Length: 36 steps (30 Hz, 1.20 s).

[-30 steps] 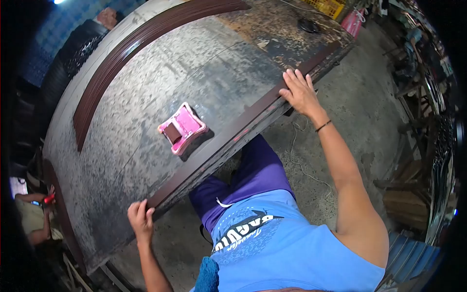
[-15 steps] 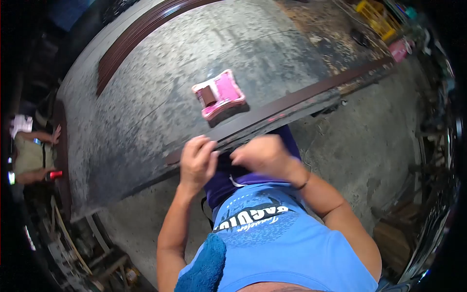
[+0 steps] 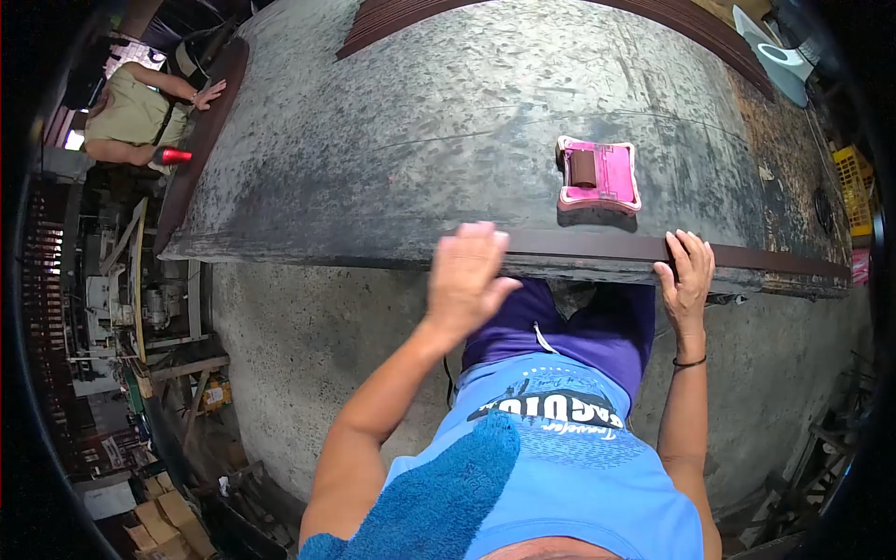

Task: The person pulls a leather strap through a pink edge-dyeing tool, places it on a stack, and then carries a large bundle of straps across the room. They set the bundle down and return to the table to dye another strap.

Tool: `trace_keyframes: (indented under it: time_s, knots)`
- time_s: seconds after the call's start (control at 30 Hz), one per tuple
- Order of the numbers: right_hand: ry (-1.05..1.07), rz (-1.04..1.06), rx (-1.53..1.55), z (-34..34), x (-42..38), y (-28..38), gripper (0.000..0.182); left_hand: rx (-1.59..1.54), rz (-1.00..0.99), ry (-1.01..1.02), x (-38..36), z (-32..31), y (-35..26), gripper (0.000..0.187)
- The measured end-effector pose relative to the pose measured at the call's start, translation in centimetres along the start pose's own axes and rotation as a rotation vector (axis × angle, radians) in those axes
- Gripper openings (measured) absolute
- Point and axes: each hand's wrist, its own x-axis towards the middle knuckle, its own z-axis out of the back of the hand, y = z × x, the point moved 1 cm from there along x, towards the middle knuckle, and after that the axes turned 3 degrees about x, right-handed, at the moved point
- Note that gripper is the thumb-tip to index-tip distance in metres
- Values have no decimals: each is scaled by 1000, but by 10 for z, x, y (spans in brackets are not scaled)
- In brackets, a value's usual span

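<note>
A long dark brown strip point(image 3: 588, 245) lies along the near edge of the worktable point(image 3: 411, 168). My left hand point(image 3: 467, 280) is over the strip's left end, fingers stretched out and thumb apart. Further right, my right hand point(image 3: 689, 280) rests on the strip with its fingers spread over the top and its thumb at the table's front edge. Beyond the strip sits a pink tray-like box point(image 3: 614, 177) with a pale rim, and a small brown block point(image 3: 582, 169) lies on it.
More brown strips point(image 3: 392, 23) lie along the table's far side. At the left end, a co-worker point(image 3: 131, 107) stands by another brown piece point(image 3: 201, 140), near a red object point(image 3: 175, 156). A yellow crate point(image 3: 851, 191) stands at the right.
My hands, curled close together before, are now spread apart along the strip with fingers extended. The view has turned, so the pink box now appears further right.
</note>
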Motion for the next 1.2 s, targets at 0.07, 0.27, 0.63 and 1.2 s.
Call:
trace_keyframes:
  time_s: [0.07, 0.27, 0.63, 1.2]
  knots:
    - [1, 2, -7, 2, 3, 0, 43, 170, 187, -24, -21, 7, 51, 65]
    - [8, -1, 22, 3, 5, 6, 43, 56, 302, -79, -19, 20, 76, 59]
    - [54, 142, 163, 5, 23, 45, 56, -390, -122, -404, 18, 61, 46, 41]
    - [-141, 172, 498, 39, 85, 89, 57, -472, -148, -692, 100, 90, 25, 43]
